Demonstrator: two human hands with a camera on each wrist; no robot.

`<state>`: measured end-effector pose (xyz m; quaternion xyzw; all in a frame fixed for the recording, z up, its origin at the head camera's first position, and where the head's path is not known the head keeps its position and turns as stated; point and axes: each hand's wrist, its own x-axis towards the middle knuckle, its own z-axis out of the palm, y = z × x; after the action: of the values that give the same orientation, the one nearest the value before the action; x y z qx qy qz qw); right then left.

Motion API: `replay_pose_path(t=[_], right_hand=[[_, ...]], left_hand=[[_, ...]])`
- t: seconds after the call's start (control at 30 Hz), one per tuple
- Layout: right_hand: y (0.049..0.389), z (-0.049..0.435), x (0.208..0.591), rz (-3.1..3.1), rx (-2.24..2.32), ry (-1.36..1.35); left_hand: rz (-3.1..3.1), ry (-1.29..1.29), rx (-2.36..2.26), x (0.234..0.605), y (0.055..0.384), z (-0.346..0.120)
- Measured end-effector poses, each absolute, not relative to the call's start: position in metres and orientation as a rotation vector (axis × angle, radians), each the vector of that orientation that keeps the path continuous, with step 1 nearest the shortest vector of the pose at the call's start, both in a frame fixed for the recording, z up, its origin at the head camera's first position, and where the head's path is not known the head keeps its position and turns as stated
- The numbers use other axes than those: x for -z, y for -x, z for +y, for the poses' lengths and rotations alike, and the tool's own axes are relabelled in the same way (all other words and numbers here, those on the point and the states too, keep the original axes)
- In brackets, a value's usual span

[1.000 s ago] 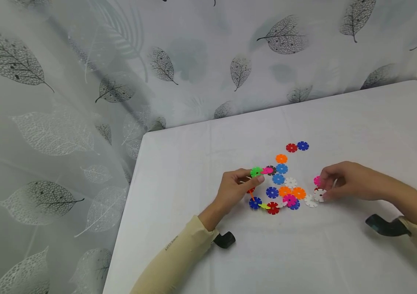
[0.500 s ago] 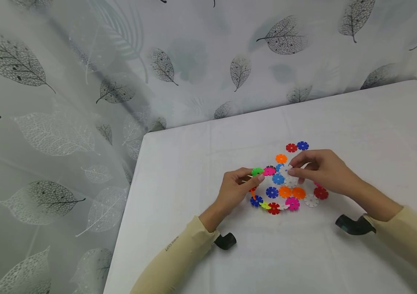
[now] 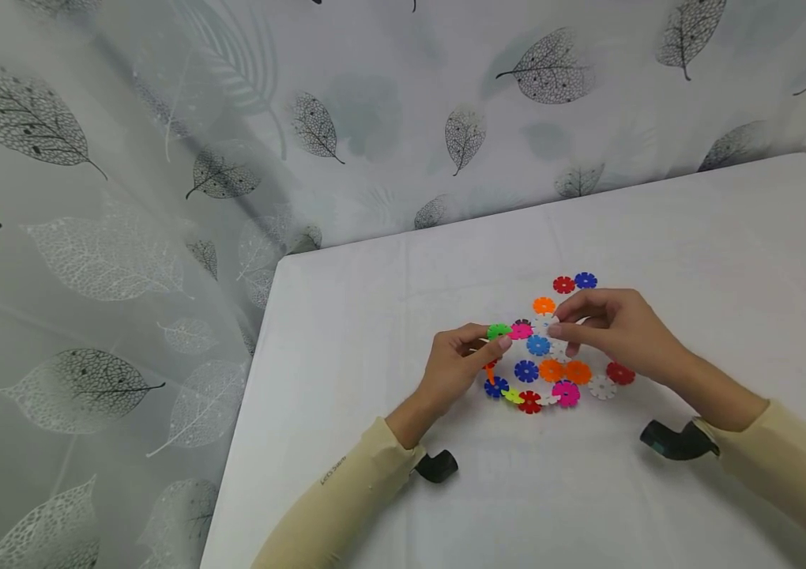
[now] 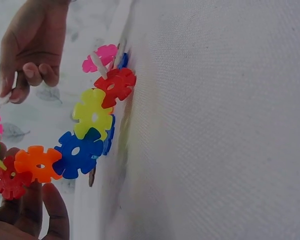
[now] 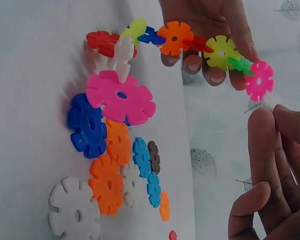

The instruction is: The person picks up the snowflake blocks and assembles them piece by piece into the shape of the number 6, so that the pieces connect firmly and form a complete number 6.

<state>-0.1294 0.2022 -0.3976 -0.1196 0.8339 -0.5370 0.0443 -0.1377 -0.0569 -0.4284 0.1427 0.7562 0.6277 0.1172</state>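
My left hand point(image 3: 456, 359) grips a curved chain of slotted, flower-shaped plastic discs, holding it near a green disc point(image 3: 498, 332). From there the chain runs down through red, an orange disc point(image 4: 39, 164), a blue disc point(image 4: 76, 152), a yellow disc point(image 4: 93, 114) and more, to a large pink disc point(image 5: 121, 97) low over the table. At its raised end is another pink disc point(image 5: 260, 81). My right hand point(image 3: 612, 324) pinches a white disc point(image 3: 544, 324) between thumb and forefinger, right at that pink disc's edge. The fingertips partly hide the white disc.
Loose discs lie flat on the white table point(image 3: 389, 316): a light blue disc point(image 3: 538, 345), two orange ones, a dark blue disc point(image 3: 526, 371), a white disc point(image 3: 602, 387) and a red disc point(image 3: 620, 373) among them. A leaf-patterned curtain point(image 3: 374, 118) hangs behind.
My right hand has carried the white disc from the right side of the loose discs leftward to the chain's pink end. The left hand has stayed nearly still with the chain.
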Motion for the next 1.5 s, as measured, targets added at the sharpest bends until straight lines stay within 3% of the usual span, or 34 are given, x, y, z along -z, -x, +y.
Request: replay_pose_path(t=[1.5], right_hand=[[0.1241, 0.2003, 0.4016, 2.542, 1.669, 0.406]], left_hand=[[2.199, -0.437, -1.825, 0.431, 0.1356, -0.0548]])
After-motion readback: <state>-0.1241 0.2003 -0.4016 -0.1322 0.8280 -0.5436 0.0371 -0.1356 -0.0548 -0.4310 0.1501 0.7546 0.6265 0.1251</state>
